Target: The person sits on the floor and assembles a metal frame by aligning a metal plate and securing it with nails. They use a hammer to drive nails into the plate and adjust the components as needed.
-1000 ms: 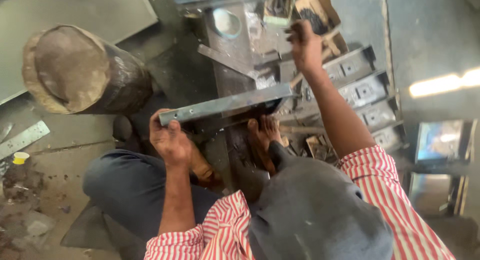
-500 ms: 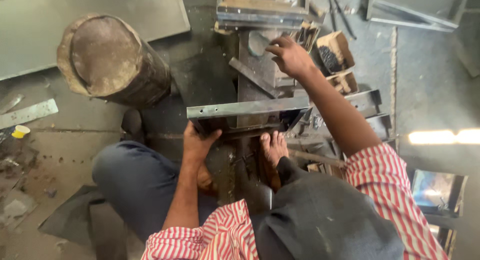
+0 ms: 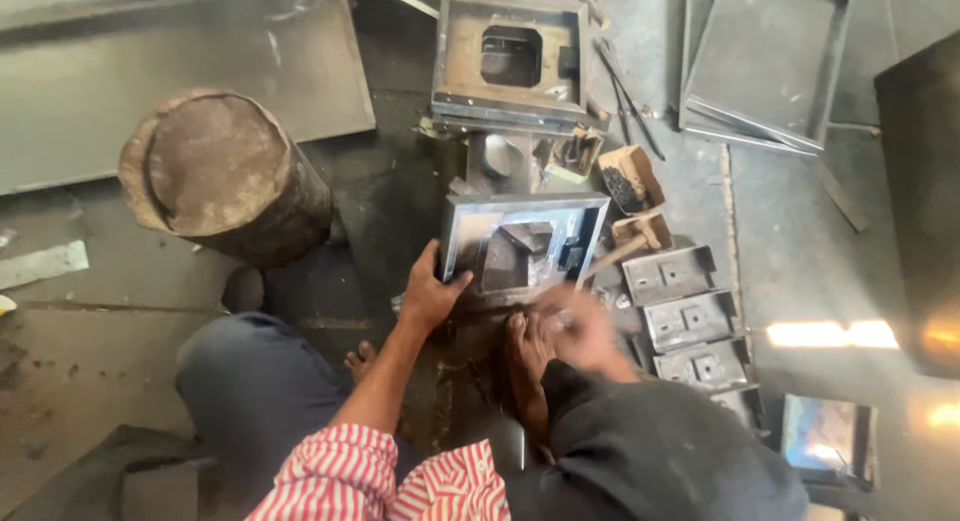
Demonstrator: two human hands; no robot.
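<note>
While we view from the head camera, our left hand [image 3: 432, 296] grips the metal frame [image 3: 522, 247] on the floor at its lower-left corner; our blurred right hand [image 3: 585, 331] closes on a hammer [image 3: 628, 243]. We should keep the frame pinned flat.

A worker seen from above wears a shirt [image 3: 330, 476] of thin red and white stripes, its short sleeves ending above the elbow, with dark grey-blue trousers [image 3: 265, 381] gone dusty at the knees. Both forearms are bare, as are the left hand [image 3: 430, 296], the motion-blurred right hand [image 3: 580, 326] and the feet [image 3: 525, 366]. No gloves, watch or rings show.
</note>
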